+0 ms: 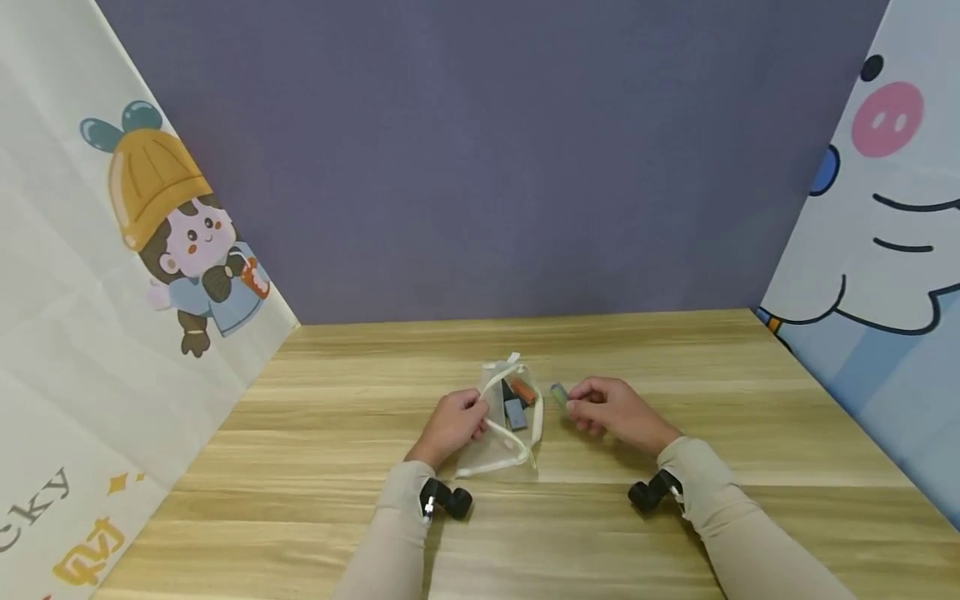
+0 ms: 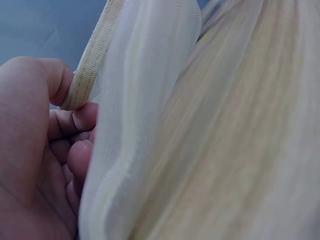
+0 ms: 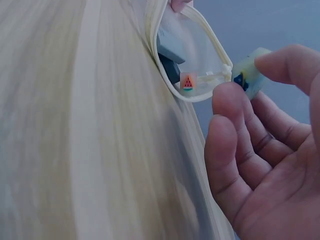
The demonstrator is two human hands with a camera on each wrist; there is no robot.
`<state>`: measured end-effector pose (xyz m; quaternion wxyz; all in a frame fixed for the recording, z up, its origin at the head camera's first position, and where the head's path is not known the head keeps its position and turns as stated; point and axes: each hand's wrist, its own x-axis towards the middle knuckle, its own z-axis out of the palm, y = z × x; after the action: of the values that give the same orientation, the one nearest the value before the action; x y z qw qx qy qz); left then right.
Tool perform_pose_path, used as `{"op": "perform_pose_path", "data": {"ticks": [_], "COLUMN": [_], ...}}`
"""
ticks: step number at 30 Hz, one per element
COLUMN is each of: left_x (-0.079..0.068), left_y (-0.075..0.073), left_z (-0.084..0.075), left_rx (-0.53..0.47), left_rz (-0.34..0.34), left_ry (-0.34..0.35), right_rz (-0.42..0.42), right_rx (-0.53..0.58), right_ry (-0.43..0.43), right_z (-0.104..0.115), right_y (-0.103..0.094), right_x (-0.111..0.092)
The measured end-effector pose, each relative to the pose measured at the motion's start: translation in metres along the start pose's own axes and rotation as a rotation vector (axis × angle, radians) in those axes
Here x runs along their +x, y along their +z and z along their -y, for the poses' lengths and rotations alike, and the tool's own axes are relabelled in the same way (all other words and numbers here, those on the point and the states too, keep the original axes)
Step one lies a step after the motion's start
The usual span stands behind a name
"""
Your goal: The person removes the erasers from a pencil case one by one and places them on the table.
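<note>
A pale, see-through mesh zip pouch [image 1: 487, 460] lies on the table with its mouth held wide. My left hand [image 1: 452, 423] pinches the pouch's near-left rim, and the left wrist view shows the zipper tape [image 2: 89, 75] between thumb and finger. Inside the pouch are a grey block [image 1: 515, 414], a dark block [image 3: 169, 68] and an orange block [image 1: 522, 390] with a watermelon picture on its end. Just right of the mouth, my right hand [image 1: 618, 414] holds a small pale green block [image 3: 249, 72] with a dark blue mark, between thumb and fingertips.
The wood-grain table [image 1: 315, 467] runs back to a grey-purple panel [image 1: 480, 167]. Cartoon-printed sheets stand at the left [image 1: 67, 250] and right [image 1: 885, 333]. A small black wrist camera [image 1: 450, 500] is strapped at each cuff.
</note>
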<state>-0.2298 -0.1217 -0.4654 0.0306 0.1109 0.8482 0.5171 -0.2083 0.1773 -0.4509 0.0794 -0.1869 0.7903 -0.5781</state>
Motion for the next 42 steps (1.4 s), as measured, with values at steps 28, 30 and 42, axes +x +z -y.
{"op": "perform_pose_path", "data": {"ticks": [28,30,42], "left_x": [0.003,0.002,0.003], "left_y": [0.000,0.000,0.005], "left_z": [0.001,0.000,-0.004], "left_rx": [-0.010,-0.014,-0.011], "left_rz": [-0.010,-0.012,-0.071], "left_ry": [-0.014,-0.013,-0.032], "right_rz": [-0.051,-0.060,-0.068], "right_rx": [-0.030,-0.032,-0.062], "right_ry": [0.042,0.042,0.065], "right_z": [-0.003,-0.004,-0.009], "right_y": [-0.018,-0.021,-0.032], "right_x": [-0.010,-0.011,-0.014]}}
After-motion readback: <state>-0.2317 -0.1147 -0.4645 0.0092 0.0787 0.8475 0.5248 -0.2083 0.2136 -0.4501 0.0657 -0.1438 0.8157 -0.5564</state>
